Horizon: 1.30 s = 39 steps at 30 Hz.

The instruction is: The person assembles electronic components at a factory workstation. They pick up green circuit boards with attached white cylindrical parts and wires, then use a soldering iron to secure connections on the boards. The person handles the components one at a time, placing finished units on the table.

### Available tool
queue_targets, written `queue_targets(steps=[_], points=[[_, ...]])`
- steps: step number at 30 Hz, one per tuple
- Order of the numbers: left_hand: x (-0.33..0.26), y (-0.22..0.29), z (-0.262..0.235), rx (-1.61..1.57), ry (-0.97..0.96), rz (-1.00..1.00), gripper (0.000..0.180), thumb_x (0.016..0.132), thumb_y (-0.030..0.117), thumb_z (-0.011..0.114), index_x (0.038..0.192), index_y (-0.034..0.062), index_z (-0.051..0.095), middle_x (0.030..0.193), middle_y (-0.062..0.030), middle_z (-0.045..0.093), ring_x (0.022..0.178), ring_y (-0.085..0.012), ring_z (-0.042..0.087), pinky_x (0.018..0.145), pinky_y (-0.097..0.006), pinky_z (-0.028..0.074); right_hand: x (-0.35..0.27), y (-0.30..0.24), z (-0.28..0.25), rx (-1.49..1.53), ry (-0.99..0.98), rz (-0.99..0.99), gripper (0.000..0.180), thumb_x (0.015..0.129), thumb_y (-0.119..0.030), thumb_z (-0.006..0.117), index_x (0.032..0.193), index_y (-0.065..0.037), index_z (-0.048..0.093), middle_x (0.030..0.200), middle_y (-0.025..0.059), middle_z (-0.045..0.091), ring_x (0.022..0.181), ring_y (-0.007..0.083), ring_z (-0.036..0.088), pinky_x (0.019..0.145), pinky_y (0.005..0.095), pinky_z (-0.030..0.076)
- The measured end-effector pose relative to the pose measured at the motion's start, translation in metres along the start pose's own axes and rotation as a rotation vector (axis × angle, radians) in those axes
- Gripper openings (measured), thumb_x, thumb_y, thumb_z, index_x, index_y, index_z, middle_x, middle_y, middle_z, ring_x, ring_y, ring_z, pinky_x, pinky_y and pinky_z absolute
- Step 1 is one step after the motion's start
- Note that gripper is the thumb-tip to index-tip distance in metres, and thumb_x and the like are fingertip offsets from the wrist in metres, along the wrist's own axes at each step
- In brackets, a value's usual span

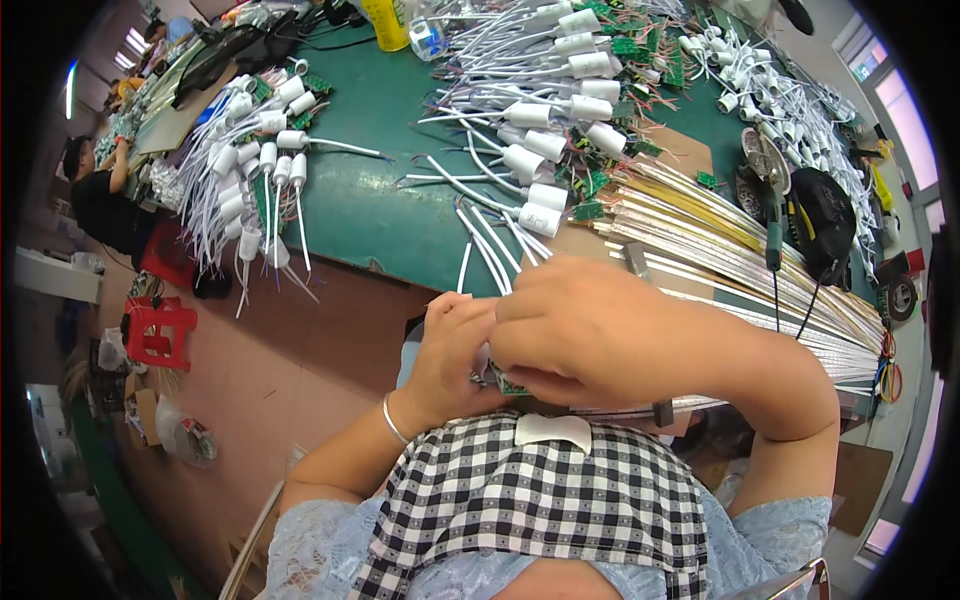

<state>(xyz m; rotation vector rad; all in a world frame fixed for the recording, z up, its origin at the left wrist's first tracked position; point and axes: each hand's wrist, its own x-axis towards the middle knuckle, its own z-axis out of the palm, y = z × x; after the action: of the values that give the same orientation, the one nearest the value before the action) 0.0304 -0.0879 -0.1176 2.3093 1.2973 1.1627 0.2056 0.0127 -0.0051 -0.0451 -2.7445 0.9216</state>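
Close in front of my apron, my left hand (452, 350) is closed round a small white part (484, 358), probably a cylindrical housing like those on the table. My right hand (575, 322) is bent over it, its fingers pinched together at a small green circuit board (512, 386) beside the white part. My fingers hide most of both pieces, so how they join cannot be seen. Just beyond my hands lie white cylindrical housings (540, 218) with white cables and green boards, in a long row on the green table (370, 215).
More cabled housings are heaped at the left edge (235, 190) and the far right (800, 120). Long thin metallic strips (720, 240) fan out on the right, near a soldering iron (774, 235) and a black pouch (822, 225). A red stool (162, 330) stands on the floor; a person (100, 195) sits beyond.
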Motion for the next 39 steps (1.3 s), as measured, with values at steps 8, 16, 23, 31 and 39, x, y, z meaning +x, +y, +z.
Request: queue_targets(steps=[8,16,23,31,39], points=[[0.011,0.002,0.009,-0.264,0.129,-0.025,0.051,0.061,-0.001,0.074,0.107,0.0077,0.055,0.105,-0.0100,0.063,0.096,-0.0276,0.061,0.083,-0.038,0.048,-0.065,0.000,-0.038,0.383,0.213,-0.140,0.041,0.079,-0.025,0.072,0.109,-0.001,0.056,0.107,0.0136,0.059,0.100,0.0286,0.056,0.084,0.0378,0.045],[0.007,0.007,0.017,-0.458,0.214,-0.106,0.074,0.064,-0.006,0.075,0.127,0.0054,0.036,0.126,-0.0177,0.044,0.104,-0.0234,0.057,0.081,-0.033,0.052,-0.036,0.011,0.035,0.198,0.215,0.047,0.047,0.074,-0.032,0.075,0.112,-0.009,0.060,0.111,0.0124,0.057,0.099,0.0325,0.058,0.087,0.0406,0.045],[0.030,0.014,0.000,-0.075,-0.018,-0.051,0.041,0.065,0.010,0.074,0.102,0.0038,0.057,0.100,-0.0134,0.059,0.093,-0.0355,0.056,0.081,-0.041,0.046,-0.029,0.000,0.027,-0.127,0.299,-0.116,0.015,0.073,-0.007,0.063,0.086,-0.004,0.056,0.093,0.0104,0.056,0.085,0.0293,0.059,0.070,0.0377,0.050],[0.024,0.009,0.004,-0.005,0.011,0.127,0.027,0.063,0.009,0.069,0.090,0.0072,0.062,0.092,-0.0081,0.063,0.088,-0.0293,0.060,0.078,-0.038,0.048,-0.042,-0.030,0.003,0.180,0.587,-0.119,0.014,0.077,-0.010,0.068,0.090,-0.005,0.064,0.085,0.0091,0.059,0.073,0.0246,0.059,0.064,0.0333,0.048],[-0.008,-0.001,0.019,0.111,0.246,0.280,0.038,0.062,0.011,0.078,0.093,0.0178,0.057,0.119,-0.0072,0.051,0.114,-0.0313,0.045,0.092,-0.040,0.041,-0.071,0.017,0.048,0.209,0.203,0.175,0.037,0.092,-0.036,0.053,0.107,-0.004,0.061,0.099,0.0109,0.062,0.095,0.0283,0.057,0.087,0.0391,0.044]])
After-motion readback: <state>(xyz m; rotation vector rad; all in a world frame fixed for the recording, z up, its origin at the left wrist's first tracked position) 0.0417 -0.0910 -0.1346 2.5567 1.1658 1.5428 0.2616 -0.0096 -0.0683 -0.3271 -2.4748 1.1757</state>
